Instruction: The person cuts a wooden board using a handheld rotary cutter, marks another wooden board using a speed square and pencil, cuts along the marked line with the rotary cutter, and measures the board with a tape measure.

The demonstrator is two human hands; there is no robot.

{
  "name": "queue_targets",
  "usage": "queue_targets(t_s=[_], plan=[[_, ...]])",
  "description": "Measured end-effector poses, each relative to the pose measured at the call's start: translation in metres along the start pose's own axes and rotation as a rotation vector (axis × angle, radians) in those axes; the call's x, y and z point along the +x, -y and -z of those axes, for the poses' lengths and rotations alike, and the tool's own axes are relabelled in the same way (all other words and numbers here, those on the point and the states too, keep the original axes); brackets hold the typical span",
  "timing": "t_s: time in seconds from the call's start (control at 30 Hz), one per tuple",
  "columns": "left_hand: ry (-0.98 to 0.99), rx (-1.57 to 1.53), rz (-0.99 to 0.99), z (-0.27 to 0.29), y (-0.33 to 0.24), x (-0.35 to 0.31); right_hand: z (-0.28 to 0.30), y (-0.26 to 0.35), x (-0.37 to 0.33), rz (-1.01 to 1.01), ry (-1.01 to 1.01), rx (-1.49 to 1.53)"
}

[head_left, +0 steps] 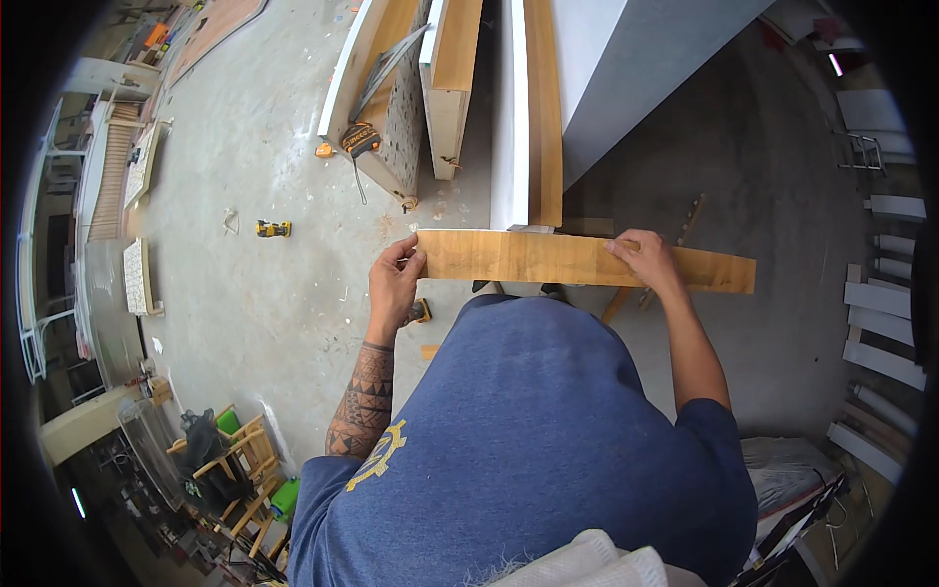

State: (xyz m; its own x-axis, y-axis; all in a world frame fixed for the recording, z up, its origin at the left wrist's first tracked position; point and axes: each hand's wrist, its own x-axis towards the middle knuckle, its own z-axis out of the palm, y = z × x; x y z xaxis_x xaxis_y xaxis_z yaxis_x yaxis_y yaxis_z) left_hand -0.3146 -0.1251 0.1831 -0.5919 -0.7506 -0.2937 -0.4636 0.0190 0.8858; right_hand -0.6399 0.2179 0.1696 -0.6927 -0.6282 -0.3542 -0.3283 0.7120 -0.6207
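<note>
A long flat wooden board with a brown grain lies crosswise in front of my body. My left hand pinches its left end between thumb and fingers. Toward its right part, my right hand grips the upper edge, with the board's end reaching past it. Just beyond the board, the near end of a long panel with a white side and a wood-coloured edge meets or nearly meets its far edge; whether they touch I cannot tell.
Two more wood-edged panels stand left of it, with a tape measure on one. A large grey panel slants at the right. Yellow-black tools lie on the concrete floor. White boards line the right side.
</note>
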Motion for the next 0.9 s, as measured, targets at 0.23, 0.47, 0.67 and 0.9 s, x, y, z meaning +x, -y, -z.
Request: queue_targets(t_s=[0.23, 0.47, 0.67, 0.9], plan=[[0.029, 0.105, -0.005, 0.005, -0.006, 0.000, 0.003, 0.006, -0.003, 0.021, -0.023, -0.029], [0.056, 0.164, -0.008, 0.006, -0.025, -0.004, 0.002, 0.001, -0.005, -0.030, 0.025, -0.003], [0.113, 0.139, 0.009, 0.011, -0.015, 0.009, 0.003, 0.004, -0.006, -0.029, 0.015, 0.021], [0.173, 0.020, 0.214, 0.016, -0.036, 0.015, 0.002, 0.008, -0.004, -0.017, 0.022, -0.019]])
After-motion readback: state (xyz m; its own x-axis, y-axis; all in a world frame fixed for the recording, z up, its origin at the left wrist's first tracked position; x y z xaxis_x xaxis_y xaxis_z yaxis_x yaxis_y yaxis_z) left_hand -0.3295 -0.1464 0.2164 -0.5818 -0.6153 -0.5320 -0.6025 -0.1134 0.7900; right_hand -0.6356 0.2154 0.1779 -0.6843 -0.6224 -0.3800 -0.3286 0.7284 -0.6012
